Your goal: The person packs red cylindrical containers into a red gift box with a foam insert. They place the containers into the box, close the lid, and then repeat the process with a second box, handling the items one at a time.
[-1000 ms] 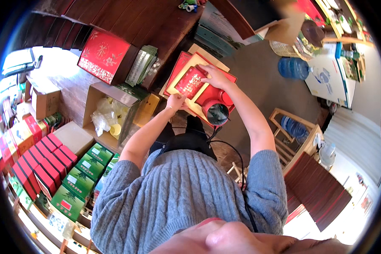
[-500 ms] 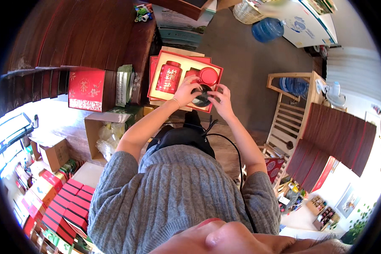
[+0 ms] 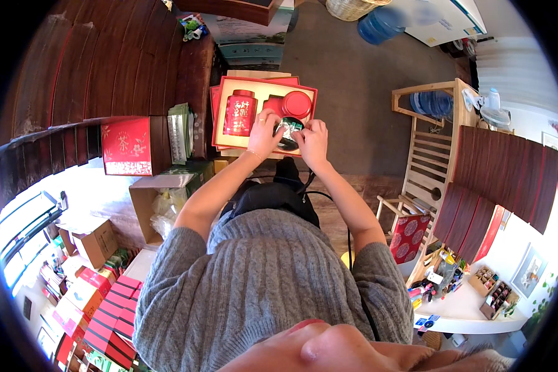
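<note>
An open gift box (image 3: 220,133) with a red rim and cream insert lies in front of me. A red tin with white lettering (image 3: 240,111) lies in its left part, and a round red lid (image 3: 297,105) is at the right. Below the lid is a dark round container mouth with a shiny dark-green packet (image 3: 289,128) at it. My left hand (image 3: 265,134) is curled against the container's left side, fingers bent. My right hand (image 3: 312,144) has its fingers bent together at the packet's right edge. The fingers hide part of both.
Dark wooden boxes and a red printed box (image 3: 126,146) stand at the left, beside a stack of green-white packets (image 3: 180,133). An open carton (image 3: 146,204) holds clear plastic. A wooden rack (image 3: 428,161) is at the right. A blue water jug (image 3: 380,26) stands far off.
The gift box and both hands sit slightly further left in view. My hands have come closer together over the dark mouth, and the green packet shows more brightly between them.
</note>
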Motion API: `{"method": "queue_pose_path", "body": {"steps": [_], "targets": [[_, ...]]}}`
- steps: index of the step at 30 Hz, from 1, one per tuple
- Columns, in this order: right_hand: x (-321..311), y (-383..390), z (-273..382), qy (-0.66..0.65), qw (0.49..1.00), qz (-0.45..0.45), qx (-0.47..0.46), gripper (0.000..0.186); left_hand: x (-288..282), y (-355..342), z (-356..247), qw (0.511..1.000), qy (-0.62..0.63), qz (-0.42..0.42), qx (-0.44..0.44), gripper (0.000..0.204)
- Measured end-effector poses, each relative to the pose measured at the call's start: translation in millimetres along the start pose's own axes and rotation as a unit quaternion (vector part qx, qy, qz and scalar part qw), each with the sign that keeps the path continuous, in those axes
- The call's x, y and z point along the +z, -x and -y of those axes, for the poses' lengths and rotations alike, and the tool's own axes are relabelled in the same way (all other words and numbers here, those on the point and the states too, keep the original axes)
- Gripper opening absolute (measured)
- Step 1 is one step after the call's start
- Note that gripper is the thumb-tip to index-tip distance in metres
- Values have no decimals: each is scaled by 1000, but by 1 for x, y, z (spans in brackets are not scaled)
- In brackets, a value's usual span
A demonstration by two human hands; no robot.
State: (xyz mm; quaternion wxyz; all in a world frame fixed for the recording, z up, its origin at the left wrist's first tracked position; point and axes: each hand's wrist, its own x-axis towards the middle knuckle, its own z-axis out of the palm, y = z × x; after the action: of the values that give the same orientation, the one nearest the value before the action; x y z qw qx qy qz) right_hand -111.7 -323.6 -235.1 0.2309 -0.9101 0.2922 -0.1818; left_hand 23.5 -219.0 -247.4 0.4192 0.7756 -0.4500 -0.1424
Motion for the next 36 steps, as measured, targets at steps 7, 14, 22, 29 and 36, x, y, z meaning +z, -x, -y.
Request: {"method": "queue_pose_path", "body": {"steps": [7, 14, 22, 29, 36], "targets": [[2, -15, -7, -61, 998, 0, 0, 15, -5, 13, -5, 959, -161, 142, 187, 51], [9, -80, -51, 31, 980, 180, -83, 55, -8, 14, -11, 959, -192, 138, 154, 64], [37, -114, -63, 184, 899, 348, -192, 62, -15, 17, -6, 950, -229, 159, 143, 74], [-22, -103, -29, 72, 972, 213, -62, 70, -13, 15, 6, 958, -182, 163, 147, 76], [-67, -67, 12, 25, 989, 145, -25, 69, -19, 18, 9, 965, -132, 175, 145, 80]]}}
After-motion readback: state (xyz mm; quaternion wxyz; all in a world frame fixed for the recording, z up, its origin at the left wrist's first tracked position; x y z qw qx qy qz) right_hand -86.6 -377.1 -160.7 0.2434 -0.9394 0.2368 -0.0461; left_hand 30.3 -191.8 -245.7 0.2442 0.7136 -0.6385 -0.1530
